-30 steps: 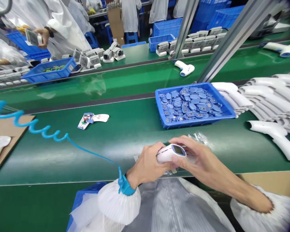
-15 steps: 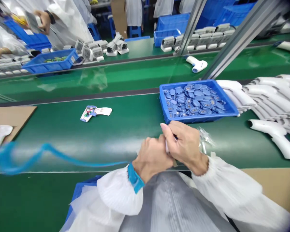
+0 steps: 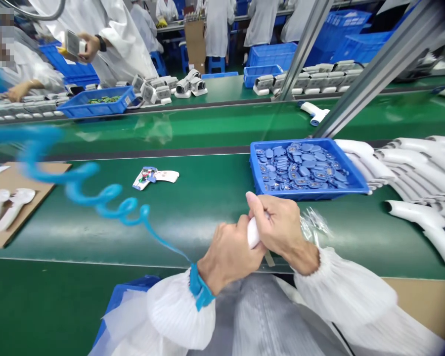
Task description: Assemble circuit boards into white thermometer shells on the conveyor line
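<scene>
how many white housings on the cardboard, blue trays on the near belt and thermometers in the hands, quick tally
white housings on the cardboard sheet: 2
blue tray on the near belt: 1
thermometer held in the left hand and right hand: 1
total: 4

Coiled blue cord (image 3: 111,198) crossing belt beside left hand (image 3: 228,257), blocking path toward cardboard sheet (image 3: 22,178). Blue tray (image 3: 311,196) sitting just beyond right hand (image 3: 280,225), barring straight forward reach. Crumpled plastic film (image 3: 313,227) lying beside right hand. White plastic housings (image 3: 419,168) crowding belt right of tray. Passing room stretching along green belt (image 3: 193,217) between cord and tray, around small printed parts (image 3: 152,177). Metal post (image 3: 378,69) rising behind tray, hemming far reach.
</scene>
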Demonstrator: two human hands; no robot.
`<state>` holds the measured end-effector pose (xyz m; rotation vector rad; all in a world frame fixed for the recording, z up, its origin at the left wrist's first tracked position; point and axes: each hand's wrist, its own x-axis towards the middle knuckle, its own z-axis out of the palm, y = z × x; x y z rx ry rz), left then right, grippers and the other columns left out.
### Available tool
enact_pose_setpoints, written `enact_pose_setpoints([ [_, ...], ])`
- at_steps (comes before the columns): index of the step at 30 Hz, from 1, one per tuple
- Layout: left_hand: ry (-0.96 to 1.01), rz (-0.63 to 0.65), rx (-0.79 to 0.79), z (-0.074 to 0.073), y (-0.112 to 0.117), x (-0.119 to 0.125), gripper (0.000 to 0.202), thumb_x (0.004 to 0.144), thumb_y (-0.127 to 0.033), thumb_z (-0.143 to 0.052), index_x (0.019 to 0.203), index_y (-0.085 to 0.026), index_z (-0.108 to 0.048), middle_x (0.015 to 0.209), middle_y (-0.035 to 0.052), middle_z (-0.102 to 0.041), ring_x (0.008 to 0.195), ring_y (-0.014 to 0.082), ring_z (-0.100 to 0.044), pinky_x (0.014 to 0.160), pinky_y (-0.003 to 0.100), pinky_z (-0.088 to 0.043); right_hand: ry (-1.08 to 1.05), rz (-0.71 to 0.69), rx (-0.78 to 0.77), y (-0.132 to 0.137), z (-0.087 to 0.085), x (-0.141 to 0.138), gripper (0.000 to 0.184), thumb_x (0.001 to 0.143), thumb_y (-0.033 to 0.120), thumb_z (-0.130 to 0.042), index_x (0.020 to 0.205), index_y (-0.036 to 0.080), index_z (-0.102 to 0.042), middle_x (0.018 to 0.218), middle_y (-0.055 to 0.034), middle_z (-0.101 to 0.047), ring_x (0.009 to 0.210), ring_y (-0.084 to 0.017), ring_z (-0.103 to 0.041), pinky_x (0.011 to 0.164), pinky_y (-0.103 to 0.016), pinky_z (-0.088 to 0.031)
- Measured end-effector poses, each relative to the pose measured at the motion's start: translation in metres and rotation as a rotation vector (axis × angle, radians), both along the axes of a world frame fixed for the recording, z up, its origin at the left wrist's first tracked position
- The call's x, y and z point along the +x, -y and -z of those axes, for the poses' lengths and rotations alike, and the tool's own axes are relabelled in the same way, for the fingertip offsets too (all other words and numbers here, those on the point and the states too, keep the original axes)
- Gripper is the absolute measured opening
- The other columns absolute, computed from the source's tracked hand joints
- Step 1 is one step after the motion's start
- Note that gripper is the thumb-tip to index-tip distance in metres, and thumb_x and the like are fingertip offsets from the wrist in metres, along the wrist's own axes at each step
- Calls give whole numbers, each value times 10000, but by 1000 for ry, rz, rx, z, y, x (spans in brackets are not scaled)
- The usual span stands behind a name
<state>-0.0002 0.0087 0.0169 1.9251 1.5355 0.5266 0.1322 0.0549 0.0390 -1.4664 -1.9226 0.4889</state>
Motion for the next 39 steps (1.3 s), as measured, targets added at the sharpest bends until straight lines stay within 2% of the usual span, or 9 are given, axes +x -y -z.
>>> enact_pose_setpoints([
  [5,-14,-102,-2,-9,-2,-47,201,910,-409,-675,941,-220,-615,802,4,-698,704,197,-654,618,308,-437,289,9,-7,-70,-5,40,420,1026,437,-469,832,192,-751,785,-52,-741,686,-192,-647,663,-309,-443],
  [9,-293,-54,258,-9,-14,-54,396,862,-202,-726,1227,-208,-573,1161,66,-700,1013,259,-655,847,383,-494,429,-68,28,-126,11,49,145,869,209,-674,959,138,-764,993,-145,-735,878,-256,-652,778,-345,-463],
  [12,-643,70,331,-4,-27,-41,270,890,-114,-634,1159,-126,-611,1092,135,-696,999,318,-636,840,444,-481,456,-142,26,-139,19,47,148,898,157,-615,857,106,-748,940,-176,-718,891,-259,-643,806,-356,-467],
  [15,-673,-33,270,-5,-38,-40,154,913,-81,-543,1028,-131,-633,971,131,-695,914,312,-643,778,427,-467,426,-129,45,-132,13,55,278,982,193,-494,926,103,-752,968,-179,-724,900,-268,-658,824,-390,-489],
  [19,-201,-291,146,-19,-43,-52,169,932,-250,-620,1086,-208,-566,974,41,-700,796,232,-640,696,349,-445,91,-89,-92,-96,-8,66,302,1000,316,-517,1162,192,-739,861,-55,-745,749,-203,-696,775,-365,-554],
  [25,1,-90,61,-32,-43,-27,110,926,-234,-633,972,-238,-534,890,-25,-684,807,203,-613,712,321,-393,-484,-263,-340,-35,-27,41,263,923,431,-649,1071,256,-778,989,-45,-721,733,-142,-671,716,-321,-602],
  [28,-26,-100,91,-30,-44,-15,117,934,-216,-626,969,-231,-514,904,-10,-690,818,212,-620,727,328,-398,-500,-287,-327,-23,-27,33,228,957,389,-609,1046,276,-786,1091,-39,-724,789,-140,-679,702,-306,-609],
  [33,-125,-30,100,-31,-45,-14,91,975,-229,-570,1054,-207,-531,1015,56,-712,895,257,-644,776,371,-421,-247,-279,-157,-15,-20,32,317,1003,351,-546,1257,273,-721,1294,-34,-717,1153,-226,-687,1028,-420,-570],
  [39,107,55,263,-21,-41,-17,227,1053,-326,-470,1201,-200,-587,1126,74,-725,981,227,-666,860,356,-466,-98,-247,33,-10,-8,33,233,1030,321,-509,1113,255,-717,1146,-30,-764,1035,-207,-719,910,-343,-588],
])
